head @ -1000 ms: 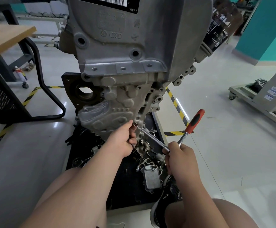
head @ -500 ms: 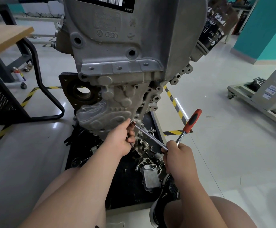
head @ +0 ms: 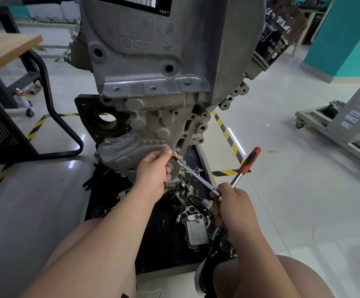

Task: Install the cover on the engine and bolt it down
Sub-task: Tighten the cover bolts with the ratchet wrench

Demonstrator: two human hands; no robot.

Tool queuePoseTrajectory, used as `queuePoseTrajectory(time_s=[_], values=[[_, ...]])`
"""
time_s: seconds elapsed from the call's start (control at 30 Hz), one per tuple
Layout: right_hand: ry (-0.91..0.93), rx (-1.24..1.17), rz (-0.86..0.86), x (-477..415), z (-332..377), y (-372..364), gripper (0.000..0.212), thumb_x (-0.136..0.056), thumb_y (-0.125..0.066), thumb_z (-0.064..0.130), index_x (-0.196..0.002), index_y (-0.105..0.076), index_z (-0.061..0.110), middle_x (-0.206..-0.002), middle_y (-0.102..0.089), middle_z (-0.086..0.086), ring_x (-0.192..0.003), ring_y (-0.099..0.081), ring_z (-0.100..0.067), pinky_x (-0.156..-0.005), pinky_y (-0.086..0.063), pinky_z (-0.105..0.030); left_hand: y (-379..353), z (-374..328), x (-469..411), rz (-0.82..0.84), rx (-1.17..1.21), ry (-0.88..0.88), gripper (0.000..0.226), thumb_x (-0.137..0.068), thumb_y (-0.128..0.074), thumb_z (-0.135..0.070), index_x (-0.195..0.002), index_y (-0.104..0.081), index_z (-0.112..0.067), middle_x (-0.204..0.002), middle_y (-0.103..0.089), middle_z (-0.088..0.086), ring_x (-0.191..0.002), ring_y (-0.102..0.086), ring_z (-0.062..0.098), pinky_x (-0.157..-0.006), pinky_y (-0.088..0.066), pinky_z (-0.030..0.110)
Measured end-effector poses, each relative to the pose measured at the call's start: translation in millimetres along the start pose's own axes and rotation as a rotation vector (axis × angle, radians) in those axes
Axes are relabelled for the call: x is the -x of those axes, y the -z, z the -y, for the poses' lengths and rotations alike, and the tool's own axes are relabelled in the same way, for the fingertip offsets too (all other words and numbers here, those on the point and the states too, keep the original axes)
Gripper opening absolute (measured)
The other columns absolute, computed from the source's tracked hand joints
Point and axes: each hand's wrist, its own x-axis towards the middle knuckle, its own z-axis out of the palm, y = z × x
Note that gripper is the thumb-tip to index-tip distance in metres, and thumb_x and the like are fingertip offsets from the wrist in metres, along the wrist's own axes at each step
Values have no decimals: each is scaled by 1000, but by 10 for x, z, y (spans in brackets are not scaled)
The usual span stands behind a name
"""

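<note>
The grey engine (head: 164,61) stands upright in the middle of the view. A ribbed grey cover (head: 129,151) lies against its lower front. My left hand (head: 153,175) rests at the cover's right edge and pinches the socket tip of a long extension bar (head: 193,174) there. My right hand (head: 231,203) grips the head of a ratchet where the bar joins it. The ratchet's red and black handle (head: 250,161) points up and to the right. The bolt under the socket is hidden by my fingers.
A black tray (head: 101,201) under the engine holds several loose parts, among them a ribbed metal cooler (head: 196,230). A wooden table (head: 5,50) with a black frame stands at the left. A grey cart (head: 333,130) is at the right. Yellow-black tape marks the floor.
My left hand and the socket tip have crept slightly up along the cover's edge. The ratchet handle keeps nearly the same angle. The camera has shifted a little.
</note>
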Motion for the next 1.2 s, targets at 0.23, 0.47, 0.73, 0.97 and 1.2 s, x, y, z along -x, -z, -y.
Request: queuePoseTrajectory(time_s=[0.23,0.47,0.73,0.97,1.2], values=[[-191,-394,-36,72,-57,-102,22,-85,-39,19,-71,-53,9,-45,-39,-3,-36,-29,-17,-39,-31,-25,-262,-18,-35,132,41,89,10,-94,-58,-17,-85,-60,-14,-75,-67,-2,-41,-39,4,-32,-24,14],[-189,-566,-63,84,-80,-246,24,-89,-39,21,-71,-53,11,-47,-42,-4,-35,-30,-18,-40,-31,-26,-594,12,-136,153,-131,134,16,-96,-54,-23,-83,-61,-17,-76,-63,-1,-41,-34,5,-32,-21,14],[-113,-515,-77,51,-3,-331,33,-93,-39,25,-70,-57,10,-45,-44,-4,-33,-33,-19,-37,-32,-24,-729,13,-218,123,-55,187,26,-98,-51,-23,-75,-59,-15,-67,-62,-5,-36,-32,4,-32,-19,14],[22,-333,-100,137,6,-370,39,-95,-41,32,-66,-57,11,-44,-47,-1,-36,-40,-15,-37,-35,-20,-759,14,-229,92,37,240,29,-98,-50,-25,-73,-59,-16,-65,-64,-7,-36,-29,3,-31,-18,14],[232,-51,-167,136,-9,-320,69,-73,-33,67,-64,-54,2,-48,-52,-10,-44,-45,-19,-52,-43,-42,-779,13,-199,44,129,332,26,-98,-50,-27,-77,-58,-15,-69,-67,-7,-41,-30,5,-31,-19,14]])
